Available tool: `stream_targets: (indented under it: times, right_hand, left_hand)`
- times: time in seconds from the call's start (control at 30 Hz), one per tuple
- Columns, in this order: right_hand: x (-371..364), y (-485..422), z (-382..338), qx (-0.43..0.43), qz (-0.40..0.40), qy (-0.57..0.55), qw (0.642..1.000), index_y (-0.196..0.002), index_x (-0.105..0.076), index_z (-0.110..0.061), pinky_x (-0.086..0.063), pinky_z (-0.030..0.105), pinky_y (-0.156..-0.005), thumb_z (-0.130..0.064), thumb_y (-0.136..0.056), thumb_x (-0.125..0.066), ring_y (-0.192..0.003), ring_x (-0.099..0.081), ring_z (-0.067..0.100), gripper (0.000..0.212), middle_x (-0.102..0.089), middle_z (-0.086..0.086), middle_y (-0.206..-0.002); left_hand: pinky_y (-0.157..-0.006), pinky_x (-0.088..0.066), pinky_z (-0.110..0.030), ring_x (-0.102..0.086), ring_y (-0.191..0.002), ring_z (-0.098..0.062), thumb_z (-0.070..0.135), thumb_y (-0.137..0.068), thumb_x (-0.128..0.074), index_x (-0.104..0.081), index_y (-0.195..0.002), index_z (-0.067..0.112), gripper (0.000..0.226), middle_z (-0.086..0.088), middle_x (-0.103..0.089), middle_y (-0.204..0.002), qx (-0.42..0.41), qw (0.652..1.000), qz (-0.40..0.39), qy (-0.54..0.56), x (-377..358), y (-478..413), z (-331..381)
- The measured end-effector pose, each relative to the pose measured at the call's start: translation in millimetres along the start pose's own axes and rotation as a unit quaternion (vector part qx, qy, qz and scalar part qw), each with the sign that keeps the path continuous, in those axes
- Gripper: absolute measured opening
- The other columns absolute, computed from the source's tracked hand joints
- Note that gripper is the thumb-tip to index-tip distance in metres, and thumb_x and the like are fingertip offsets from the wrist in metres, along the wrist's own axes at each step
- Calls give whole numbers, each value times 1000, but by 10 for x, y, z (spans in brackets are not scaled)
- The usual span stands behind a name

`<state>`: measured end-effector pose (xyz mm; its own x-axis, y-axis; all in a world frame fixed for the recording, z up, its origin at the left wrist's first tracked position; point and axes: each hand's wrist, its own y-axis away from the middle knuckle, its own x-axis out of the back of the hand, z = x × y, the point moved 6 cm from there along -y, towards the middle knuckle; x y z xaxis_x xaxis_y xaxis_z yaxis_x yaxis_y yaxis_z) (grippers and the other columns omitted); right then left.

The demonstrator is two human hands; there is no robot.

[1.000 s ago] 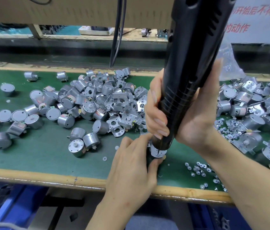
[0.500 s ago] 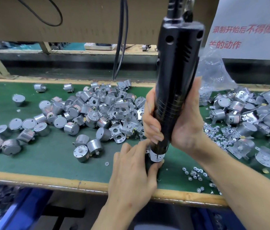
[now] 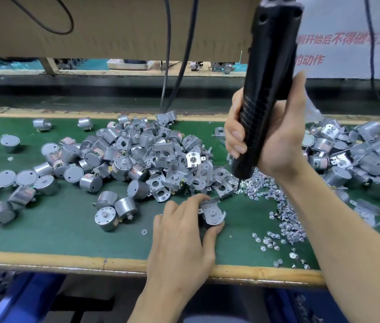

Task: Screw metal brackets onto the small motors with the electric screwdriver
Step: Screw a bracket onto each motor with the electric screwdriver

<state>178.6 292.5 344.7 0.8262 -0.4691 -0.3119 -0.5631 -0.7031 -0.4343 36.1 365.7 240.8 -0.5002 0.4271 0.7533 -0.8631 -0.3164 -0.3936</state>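
the left hand [image 3: 182, 231] clamps a small motor [image 3: 212, 216] with its bracket at 6 o'clock on the green surface [image 3: 67, 229], likely rigid, smooth and slippery, best pinched round its sides, while the right hand [image 3: 275, 138] wraps the electric screwdriver [image 3: 266, 89] at 1 o'clock.

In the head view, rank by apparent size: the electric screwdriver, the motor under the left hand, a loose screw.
1. Electric screwdriver, though it is nearer the camera.
2. Motor with its bracket, under the left hand.
3. Loose screw, by far the smallest.
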Motion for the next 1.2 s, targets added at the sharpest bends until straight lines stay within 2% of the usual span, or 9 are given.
stream_targets:
  times: [0.1,0.27,0.57,0.73,0.97,1.2]
  right_hand:
    - [117,-14,98,-23,24,32,999,-83,-52,-9,-34,27,-46,-63,-94,0,-42,-39,18,75,-47,2,-56]
    - [187,-30,179,-33,18,27,999,-82,-50,-7,-37,24,-45,-63,-95,-5,-39,-39,18,74,-46,3,-54]
    - [189,-24,283,-38,-13,31,999,-79,-48,-7,-38,23,-43,-79,-84,-39,-38,-39,17,73,-47,2,-54]
    - [234,-23,262,-51,2,16,999,-77,-47,-7,-37,25,-42,-68,-95,-14,-37,-39,18,71,-46,4,-52]
    - [151,-21,219,-49,-41,-7,998,-77,-52,-8,-35,24,-42,-71,-88,-25,-38,-40,17,70,-48,2,-54]
    - [166,-18,249,-65,-31,-13,997,-77,-51,-7,-36,24,-42,-66,-95,-9,-37,-40,18,75,-48,3,-53]
  left_hand:
    - [-84,-32,-28,-44,-102,-7,41,-87,-68,-48,-124,36,42,29,-53,-109,15,1000,-14,6,-21,1,-36]
    - [-81,-25,-24,-45,-103,-6,42,-86,-69,-48,-123,37,42,27,-56,-112,29,999,-24,6,-27,-3,-62]
    - [-82,-23,-21,-45,-104,-4,43,-87,-68,-46,-123,38,43,28,-54,-112,30,999,-28,7,-33,-1,-80]
    - [-84,-26,-23,-45,-103,-3,43,-87,-67,-46,-123,38,42,29,-53,-113,29,999,-29,11,-29,4,-77]
    - [-84,-28,-25,-46,-101,-3,44,-87,-67,-44,-123,39,43,29,-53,-112,29,999,-26,9,-33,3,-75]
    - [-84,-30,-27,-49,-101,-6,44,-86,-69,-47,-123,36,43,25,-58,-112,29,999,-21,10,-37,2,-82]
